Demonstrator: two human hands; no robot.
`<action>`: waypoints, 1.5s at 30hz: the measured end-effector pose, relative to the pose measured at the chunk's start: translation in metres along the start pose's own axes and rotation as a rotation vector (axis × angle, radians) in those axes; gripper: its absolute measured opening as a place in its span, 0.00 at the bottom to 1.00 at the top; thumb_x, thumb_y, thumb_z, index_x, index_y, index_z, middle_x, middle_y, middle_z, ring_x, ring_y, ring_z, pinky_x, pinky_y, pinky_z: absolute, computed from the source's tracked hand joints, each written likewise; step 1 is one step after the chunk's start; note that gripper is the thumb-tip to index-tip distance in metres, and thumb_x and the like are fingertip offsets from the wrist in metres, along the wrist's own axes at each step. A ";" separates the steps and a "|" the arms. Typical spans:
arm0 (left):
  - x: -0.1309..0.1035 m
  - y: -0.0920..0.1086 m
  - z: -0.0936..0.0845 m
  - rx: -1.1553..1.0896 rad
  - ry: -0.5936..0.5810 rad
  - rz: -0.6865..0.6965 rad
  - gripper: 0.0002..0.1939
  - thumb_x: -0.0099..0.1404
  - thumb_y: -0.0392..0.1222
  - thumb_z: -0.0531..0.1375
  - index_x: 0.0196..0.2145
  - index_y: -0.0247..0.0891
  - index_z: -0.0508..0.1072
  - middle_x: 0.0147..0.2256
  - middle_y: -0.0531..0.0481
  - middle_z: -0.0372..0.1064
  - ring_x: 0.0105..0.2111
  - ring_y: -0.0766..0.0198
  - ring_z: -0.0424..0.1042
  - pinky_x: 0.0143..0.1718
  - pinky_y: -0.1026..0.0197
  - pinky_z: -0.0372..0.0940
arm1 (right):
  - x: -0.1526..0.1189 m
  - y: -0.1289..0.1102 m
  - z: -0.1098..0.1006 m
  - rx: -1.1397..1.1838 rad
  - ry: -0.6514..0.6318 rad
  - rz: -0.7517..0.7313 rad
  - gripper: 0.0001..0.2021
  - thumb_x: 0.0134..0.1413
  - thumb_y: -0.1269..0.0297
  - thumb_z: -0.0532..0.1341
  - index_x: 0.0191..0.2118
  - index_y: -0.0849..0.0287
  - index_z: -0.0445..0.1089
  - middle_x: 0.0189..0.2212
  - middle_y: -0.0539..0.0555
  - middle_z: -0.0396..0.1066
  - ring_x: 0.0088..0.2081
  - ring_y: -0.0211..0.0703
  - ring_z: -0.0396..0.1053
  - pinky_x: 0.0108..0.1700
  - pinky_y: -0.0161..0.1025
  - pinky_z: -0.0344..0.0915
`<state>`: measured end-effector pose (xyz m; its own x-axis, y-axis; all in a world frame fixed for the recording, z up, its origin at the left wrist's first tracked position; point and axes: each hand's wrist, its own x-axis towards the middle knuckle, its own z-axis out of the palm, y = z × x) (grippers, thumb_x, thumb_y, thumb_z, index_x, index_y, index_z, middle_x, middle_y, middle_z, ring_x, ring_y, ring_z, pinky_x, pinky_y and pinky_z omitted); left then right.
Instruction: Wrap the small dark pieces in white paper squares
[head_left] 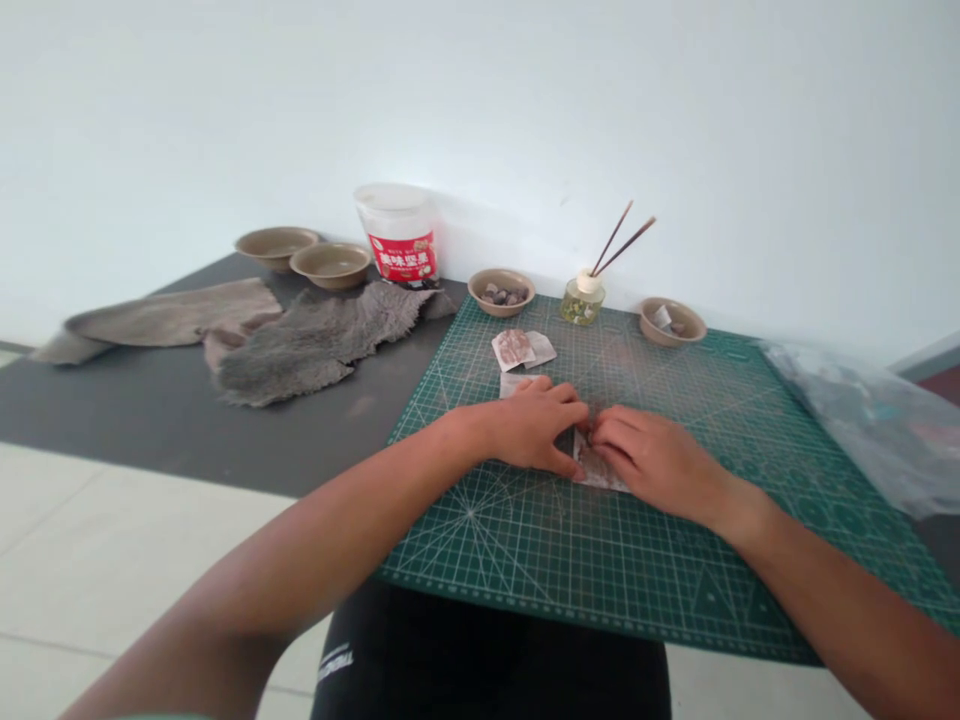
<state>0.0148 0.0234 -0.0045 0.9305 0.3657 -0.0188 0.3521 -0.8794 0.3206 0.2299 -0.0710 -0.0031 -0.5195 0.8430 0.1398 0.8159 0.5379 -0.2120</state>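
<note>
On the green cutting mat [517, 560], a small pale piece of paper [602, 477] with brownish patches lies under my fingers. My left hand [536, 425] holds its left side, thumb at the near corner and fingertips at the far edge. From the right, my right hand [656, 460] pinches the same paper with curled fingers, which hide much of it. Another whitish piece of paper [511, 384] sticks out from behind my left knuckles. Farther back, a square with a brown blotch [514, 348] overlaps a plainer pale square [541, 349].
At the back stand a bowl of dark lumps [501, 292], a reed diffuser [583, 300] and a bowl with pale bits [672, 322]. To the left are grey furry hide pieces [322, 340], two bowls [330, 266] and a lidded tub [399, 235]. Clear plastic [862, 420] lies right.
</note>
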 end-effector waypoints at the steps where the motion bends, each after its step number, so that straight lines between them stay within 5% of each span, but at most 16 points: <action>1: 0.000 0.000 0.000 0.002 0.003 0.000 0.27 0.60 0.63 0.64 0.49 0.44 0.69 0.50 0.47 0.62 0.48 0.51 0.60 0.52 0.51 0.55 | 0.000 0.000 -0.001 0.012 -0.017 0.013 0.07 0.67 0.68 0.55 0.38 0.58 0.69 0.39 0.55 0.73 0.40 0.45 0.71 0.43 0.42 0.66; 6: -0.002 0.001 0.000 0.011 0.005 0.011 0.27 0.61 0.64 0.63 0.49 0.43 0.69 0.51 0.47 0.61 0.48 0.51 0.59 0.52 0.51 0.55 | -0.003 0.000 -0.006 0.160 -0.150 -0.100 0.06 0.66 0.66 0.57 0.39 0.55 0.71 0.39 0.52 0.72 0.39 0.41 0.71 0.42 0.40 0.66; 20: -0.005 0.003 -0.003 0.019 -0.020 -0.002 0.25 0.62 0.61 0.61 0.50 0.43 0.67 0.52 0.46 0.61 0.50 0.50 0.59 0.54 0.49 0.54 | -0.001 0.001 0.002 0.089 -0.024 -0.001 0.07 0.66 0.67 0.56 0.38 0.57 0.70 0.39 0.54 0.72 0.39 0.42 0.71 0.42 0.41 0.67; 27: -0.006 0.004 -0.006 -0.016 -0.070 -0.031 0.26 0.63 0.62 0.60 0.52 0.44 0.66 0.55 0.45 0.58 0.52 0.48 0.57 0.55 0.47 0.55 | -0.004 -0.002 0.001 0.157 -0.111 -0.091 0.06 0.66 0.67 0.56 0.40 0.55 0.72 0.41 0.53 0.73 0.40 0.42 0.71 0.42 0.40 0.68; 33: -0.006 0.002 -0.002 -0.026 -0.036 -0.036 0.27 0.62 0.61 0.62 0.53 0.45 0.66 0.54 0.45 0.58 0.52 0.49 0.58 0.56 0.47 0.54 | 0.000 0.007 -0.007 0.101 -0.093 0.062 0.05 0.66 0.67 0.56 0.39 0.56 0.69 0.40 0.53 0.71 0.39 0.42 0.71 0.43 0.41 0.67; 37: -0.006 0.002 -0.003 -0.034 -0.043 -0.048 0.29 0.61 0.63 0.61 0.54 0.46 0.66 0.55 0.45 0.58 0.53 0.48 0.58 0.56 0.47 0.54 | -0.005 0.002 -0.007 0.186 -0.178 -0.057 0.05 0.66 0.67 0.57 0.40 0.54 0.71 0.41 0.51 0.72 0.40 0.41 0.72 0.43 0.39 0.68; 45: -0.006 0.002 -0.001 -0.034 -0.023 -0.051 0.29 0.61 0.63 0.62 0.54 0.46 0.66 0.54 0.45 0.59 0.53 0.48 0.57 0.57 0.47 0.54 | -0.006 0.012 -0.004 0.101 -0.071 0.021 0.06 0.67 0.67 0.56 0.41 0.55 0.71 0.43 0.54 0.73 0.41 0.43 0.73 0.45 0.42 0.69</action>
<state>0.0101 0.0199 -0.0031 0.9137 0.4024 -0.0574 0.3958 -0.8488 0.3505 0.2436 -0.0692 -0.0027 -0.5224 0.8501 0.0665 0.7988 0.5151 -0.3107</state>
